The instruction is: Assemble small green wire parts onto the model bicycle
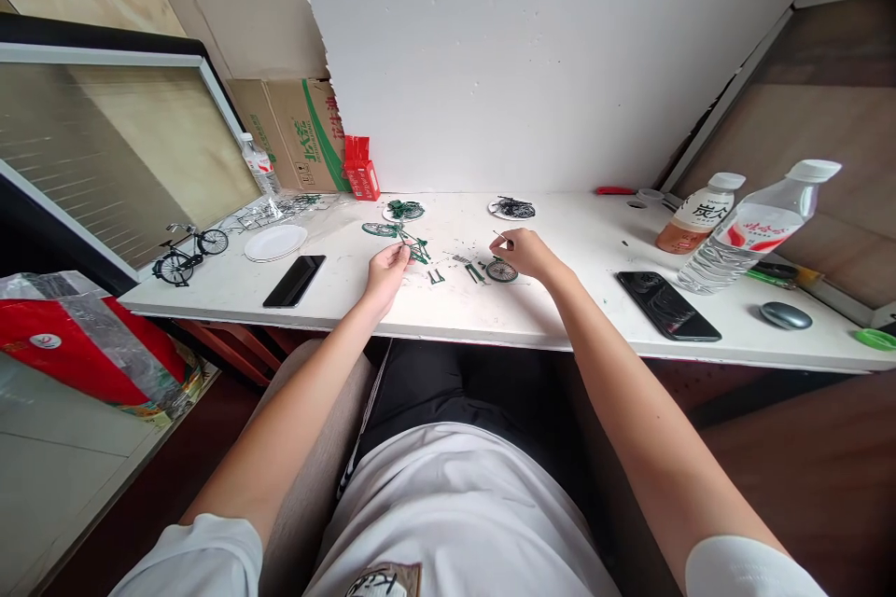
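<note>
My left hand (387, 276) is closed on a green model bicycle frame (418, 248), which has a wheel (379, 229) at its far left end. My right hand (530, 254) pinches a thin, short rod-like piece (501, 236) too small to name. Below those fingers a loose dark spoked wheel (502, 270) lies on the white table (448, 312). Small green parts (475, 273) and a fork-shaped piece (436, 277) rest between my hands. Farther back sit a plate heaped with green parts (404, 210) and another with black parts (511, 207).
An assembled black model bicycle (189, 252) stands at the left, near a white plate (275, 243) and a phone (295, 281). On the right are another phone (667, 305), two bottles (760, 229) (702, 213) and a mouse (785, 315). A white board (490, 65) backs the table.
</note>
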`<state>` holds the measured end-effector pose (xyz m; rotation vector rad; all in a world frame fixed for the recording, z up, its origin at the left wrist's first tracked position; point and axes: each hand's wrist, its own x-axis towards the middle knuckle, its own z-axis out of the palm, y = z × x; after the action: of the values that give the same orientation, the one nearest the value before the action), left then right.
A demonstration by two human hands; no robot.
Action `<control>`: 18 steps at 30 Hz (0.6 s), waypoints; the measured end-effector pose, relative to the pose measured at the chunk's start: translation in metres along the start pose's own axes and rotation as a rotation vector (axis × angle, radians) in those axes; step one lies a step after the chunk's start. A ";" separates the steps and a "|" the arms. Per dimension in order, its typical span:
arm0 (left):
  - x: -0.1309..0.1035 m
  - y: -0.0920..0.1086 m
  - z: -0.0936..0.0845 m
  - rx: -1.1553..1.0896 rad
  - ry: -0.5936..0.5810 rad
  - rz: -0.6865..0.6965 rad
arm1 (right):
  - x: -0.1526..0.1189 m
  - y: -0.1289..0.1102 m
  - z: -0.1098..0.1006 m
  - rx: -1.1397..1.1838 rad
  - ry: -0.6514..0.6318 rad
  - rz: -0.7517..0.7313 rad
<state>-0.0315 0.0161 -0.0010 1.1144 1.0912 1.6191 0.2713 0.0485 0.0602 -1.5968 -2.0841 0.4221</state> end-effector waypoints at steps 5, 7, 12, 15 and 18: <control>0.005 -0.004 0.002 -0.032 0.005 0.012 | 0.004 0.011 -0.011 -0.047 -0.094 0.047; 0.006 -0.004 0.003 -0.019 0.018 0.025 | 0.005 0.009 -0.012 -0.050 -0.076 0.033; 0.003 -0.002 0.008 0.006 0.045 0.074 | 0.004 -0.005 -0.001 -0.075 -0.102 -0.041; 0.000 -0.001 0.011 0.010 0.028 0.098 | 0.006 -0.009 0.008 -0.134 -0.129 -0.022; -0.003 0.000 0.014 0.023 -0.004 0.106 | 0.008 -0.008 0.014 -0.163 -0.119 -0.030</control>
<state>-0.0171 0.0156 0.0011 1.2083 1.0666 1.6896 0.2556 0.0548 0.0535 -1.6661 -2.2798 0.3524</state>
